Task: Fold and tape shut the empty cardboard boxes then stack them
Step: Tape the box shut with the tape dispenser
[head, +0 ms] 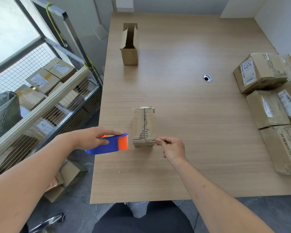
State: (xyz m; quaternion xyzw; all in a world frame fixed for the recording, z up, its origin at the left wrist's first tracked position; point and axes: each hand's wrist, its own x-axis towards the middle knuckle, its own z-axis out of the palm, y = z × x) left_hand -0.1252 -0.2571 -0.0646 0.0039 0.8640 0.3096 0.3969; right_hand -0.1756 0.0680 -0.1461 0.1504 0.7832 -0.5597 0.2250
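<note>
A small closed cardboard box point(144, 126) lies on the wooden table point(183, 115), its flaps folded shut with a seam along the top. My left hand point(92, 137) grips a blue and orange tape dispenser point(113, 144) just left of the box's near end. My right hand point(170, 147) pinches something thin at the box's near right corner, probably the tape's end; the clear tape itself is hard to see. A second box point(129, 44) lies at the far left of the table with its flaps open.
Several taped boxes point(265, 105) are grouped along the table's right edge. A cable hole point(207, 78) sits in the tabletop. Left of the table stands a wire cage cart point(40, 91) holding more boxes. Another box point(65, 180) lies on the floor.
</note>
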